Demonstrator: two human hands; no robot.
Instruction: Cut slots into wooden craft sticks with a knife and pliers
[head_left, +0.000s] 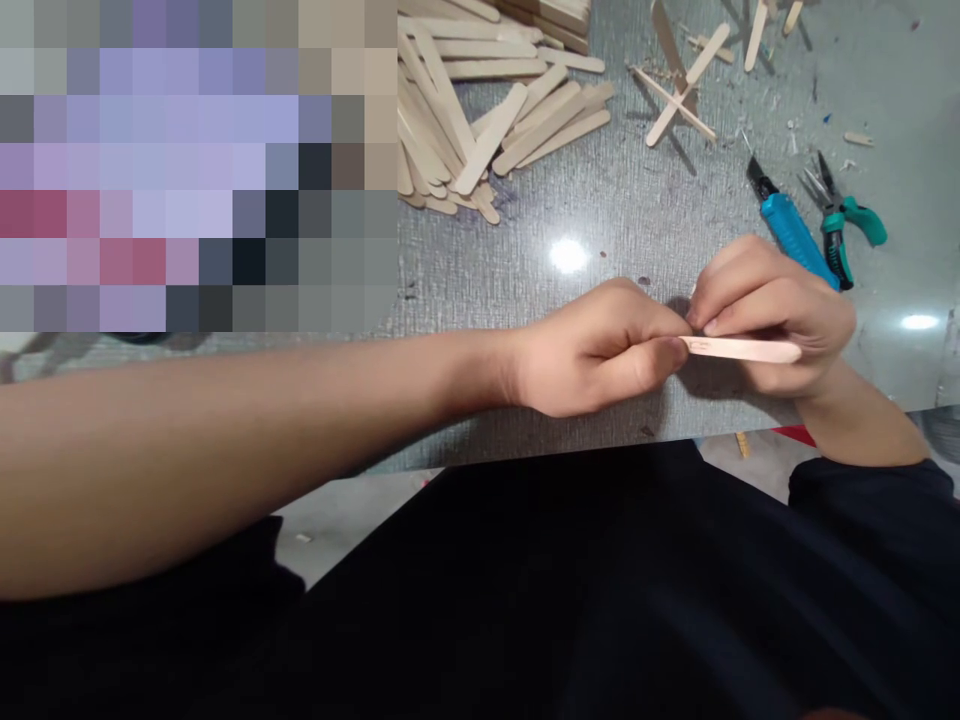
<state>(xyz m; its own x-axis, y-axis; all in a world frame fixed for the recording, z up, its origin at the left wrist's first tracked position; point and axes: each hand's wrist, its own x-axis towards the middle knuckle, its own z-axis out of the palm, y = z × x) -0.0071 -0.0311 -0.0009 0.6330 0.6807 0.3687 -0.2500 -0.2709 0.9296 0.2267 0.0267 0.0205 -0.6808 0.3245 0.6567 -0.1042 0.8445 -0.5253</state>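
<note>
A pale wooden craft stick (750,349) lies nearly level between my hands, just above the table's near edge, with faint marks near its left end. My left hand (600,350) is closed, thumb and bent forefinger pinching that left end. My right hand (784,315) is closed too, its fingers curled against the stick from behind and the stick's rounded right end lying across its palm side. The right thumb is mostly hidden, as is the part of the stick inside the left grip. Beyond the right hand lie a blue utility knife (799,235) and green-handled pliers (836,225).
A loose pile of craft sticks (491,140) spreads at the back left of the grey table (480,270). Crossed sticks (679,98) stand farther back, with wood scraps (859,139) around. The knife's blade points away from me. A blurred patch covers the upper left.
</note>
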